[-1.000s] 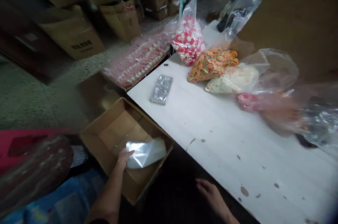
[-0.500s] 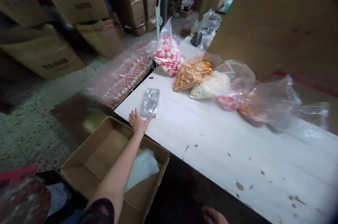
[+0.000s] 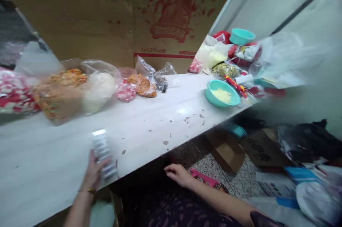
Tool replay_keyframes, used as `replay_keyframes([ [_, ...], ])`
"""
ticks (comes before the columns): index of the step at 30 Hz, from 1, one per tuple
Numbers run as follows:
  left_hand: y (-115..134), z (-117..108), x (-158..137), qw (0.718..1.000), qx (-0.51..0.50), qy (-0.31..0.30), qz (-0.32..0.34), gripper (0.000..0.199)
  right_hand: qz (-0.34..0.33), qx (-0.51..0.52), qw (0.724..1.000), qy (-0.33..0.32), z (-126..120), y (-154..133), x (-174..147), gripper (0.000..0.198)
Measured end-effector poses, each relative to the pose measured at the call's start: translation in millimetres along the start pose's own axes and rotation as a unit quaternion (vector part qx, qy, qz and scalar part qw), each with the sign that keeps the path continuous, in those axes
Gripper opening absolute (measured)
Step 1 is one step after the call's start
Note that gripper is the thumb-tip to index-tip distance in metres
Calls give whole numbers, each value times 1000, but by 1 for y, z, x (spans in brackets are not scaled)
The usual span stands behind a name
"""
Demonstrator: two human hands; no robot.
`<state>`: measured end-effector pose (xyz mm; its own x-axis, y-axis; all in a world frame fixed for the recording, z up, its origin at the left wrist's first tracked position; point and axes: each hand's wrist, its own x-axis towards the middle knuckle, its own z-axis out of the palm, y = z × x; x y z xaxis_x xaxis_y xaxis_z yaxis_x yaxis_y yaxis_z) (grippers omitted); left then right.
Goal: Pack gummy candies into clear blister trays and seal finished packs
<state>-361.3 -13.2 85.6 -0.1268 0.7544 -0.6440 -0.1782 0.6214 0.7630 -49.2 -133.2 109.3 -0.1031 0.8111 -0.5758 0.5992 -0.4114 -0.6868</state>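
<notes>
My left hand [image 3: 94,170] grips the near end of a flat, silvery, clear plastic tray [image 3: 100,145], the thumb across its right side and the fingers along its left edge. The tray is at the white table [image 3: 144,130] near its front edge; blur hides its details, though it shows rows of pale shapes. In front of my body my right hand [image 3: 178,175] hangs in the air beside the table's edge, its fingers loosely stretched and nothing seen in them.
Clear bags of coloured pieces, such as a red-and-white bag [image 3: 16,93] and an orange bag [image 3: 62,95], line the table's back. A turquoise bowl [image 3: 222,93] of pale shreds stands at right. An open cardboard box [image 3: 117,209] sits below my left arm.
The view has swung to the right. My left hand, earlier spread at the tray's near end, now grips it. My right hand has come fully into view.
</notes>
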Motion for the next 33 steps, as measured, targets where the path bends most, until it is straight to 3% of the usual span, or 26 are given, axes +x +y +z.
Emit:
replay_keyframes([
  [2,-18,59,-41,982,-72,-154,-79,77,-69,85,992,59,-8,-23,15,25],
  [5,-38,134,-72,950,-145,-223,-162,63,-148,124,976,98,-32,-45,33,34],
  [7,-41,173,-72,937,-170,-228,-202,49,-152,131,974,106,-56,-44,40,37],
  [10,-36,226,-57,930,-176,-224,-232,37,-138,161,972,101,-96,-20,53,37],
  [15,-30,323,-44,936,-218,-180,-212,30,-114,252,959,69,-174,31,82,32],
  [19,-31,395,-43,937,-235,-141,-216,29,-81,353,932,24,-235,59,99,26],
  [21,-30,420,-41,940,-240,-130,-207,27,-75,383,921,4,-257,69,104,26],
  [24,-29,438,-35,943,-250,-116,-189,27,-81,399,913,-14,-279,76,112,24],
  [29,-21,447,-27,936,-271,-116,-193,36,-103,413,904,-45,-292,76,127,21],
  [33,-7,454,-18,935,-259,-135,-199,34,-108,414,903,-28,-301,69,137,22],
])
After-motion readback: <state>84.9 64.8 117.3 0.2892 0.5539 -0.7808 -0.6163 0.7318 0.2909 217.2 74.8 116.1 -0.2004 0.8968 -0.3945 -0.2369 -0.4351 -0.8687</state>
